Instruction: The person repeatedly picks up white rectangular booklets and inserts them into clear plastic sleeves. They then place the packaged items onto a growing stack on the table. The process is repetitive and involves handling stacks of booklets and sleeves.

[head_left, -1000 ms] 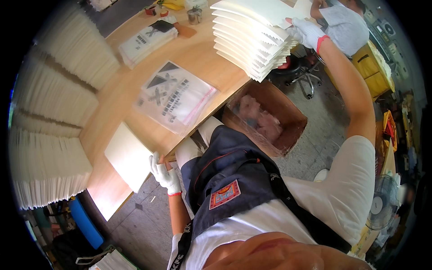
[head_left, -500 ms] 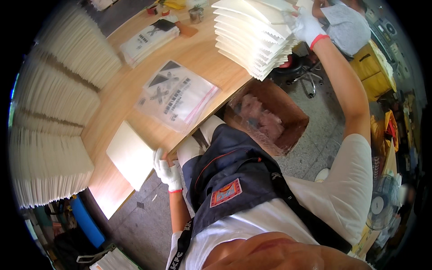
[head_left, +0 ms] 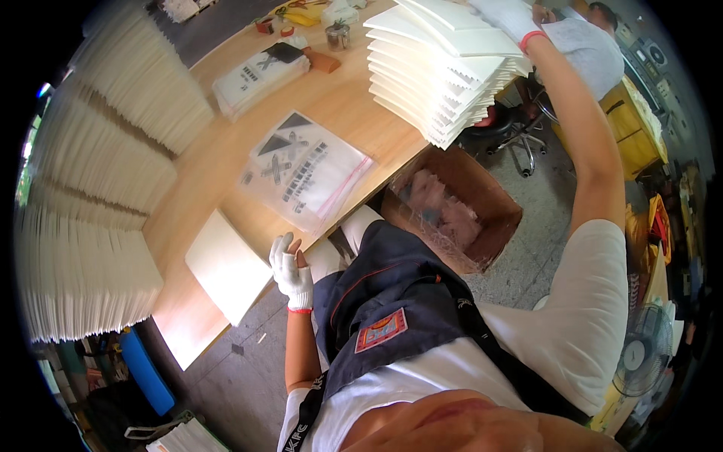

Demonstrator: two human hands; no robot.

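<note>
From my remote feed, clock centred on the pic: R hand point(head_left: 506, 16), gloved, is at 1 o'clock, over the top of the tall white stack point(head_left: 444, 71), also at 1. Fingertips run into the upper rim of view, so can't tell if they're pinching a sheet or just resting on it. Stack sits at the table point(head_left: 343, 105) edge, layers splayed, a bit uneven.

L hand point(head_left: 292, 273) at 8 o'clock: glove w/ some bare fingertips, fingers loosely curled, half spread, nothing seen in it. It's right by the near corner of the flat white pad point(head_left: 227, 265), approx 8:30; contact unclear. Pad overhangs the table edge slightly.

Step in hand, my read: R hand working the top layer of the stack, L hand idle by the pad. Next move IMO calls for a clean pinch on the top layer only, lifted level so the splayed layers below don't slide, w/ L hand ready to steady the pad.

Printed clear bags point(head_left: 305, 173) lie flat btwn pad & stack, at 10:30, so I'd keep any R-to-L path above them. Open carton point(head_left: 493, 218) at 3, below table height: anything slipping off the edge could drop there.
</note>
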